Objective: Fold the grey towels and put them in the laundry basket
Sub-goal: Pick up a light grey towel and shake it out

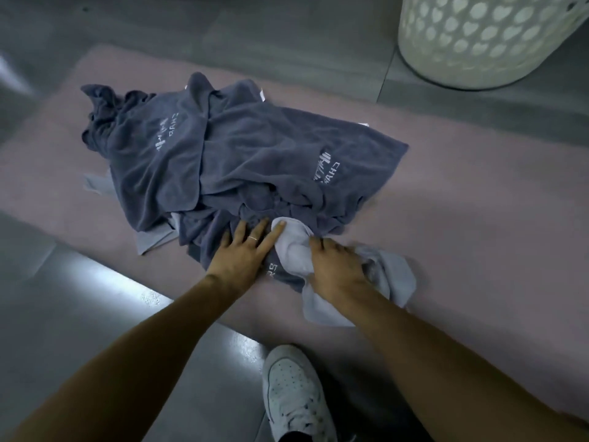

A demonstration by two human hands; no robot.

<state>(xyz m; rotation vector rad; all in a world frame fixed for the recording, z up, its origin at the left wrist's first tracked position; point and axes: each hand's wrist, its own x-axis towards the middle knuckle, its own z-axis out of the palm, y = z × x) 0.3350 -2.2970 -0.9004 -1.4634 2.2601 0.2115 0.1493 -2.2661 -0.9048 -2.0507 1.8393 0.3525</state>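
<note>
The left hand (pixel 245 250) lies flat, fingers straight and spread, pressing on the near edge of the dark towels (pixel 229 154); a thin ring shows on one finger. The right hand (pixel 334 266) is just beside it, fingers curled down into a pale cloth (pixel 360 275), grasping it. The cloth's far end pokes up between the two hands, touching the left fingertips, and the rest of it spreads to the right and near side under the right wrist.

The dark towels are a rumpled blue-grey heap with white printed lettering and a barbell mark on at least two of them. None is folded. The heap lies in the middle of a mauve mat (pixel 462 193) on the floor. More pale cloth (pixel 156 237) sticks out from under the heap's left and near edge.

The basket (pixel 478 39) stands far right on the grey floor (pixel 79 314), off the mat and well apart from the heap. It is white with heart-shaped holes; its inside is out of view.

A white shoe (pixel 296 390) rests on the floor near the mat's near edge, between the forearms.
</note>
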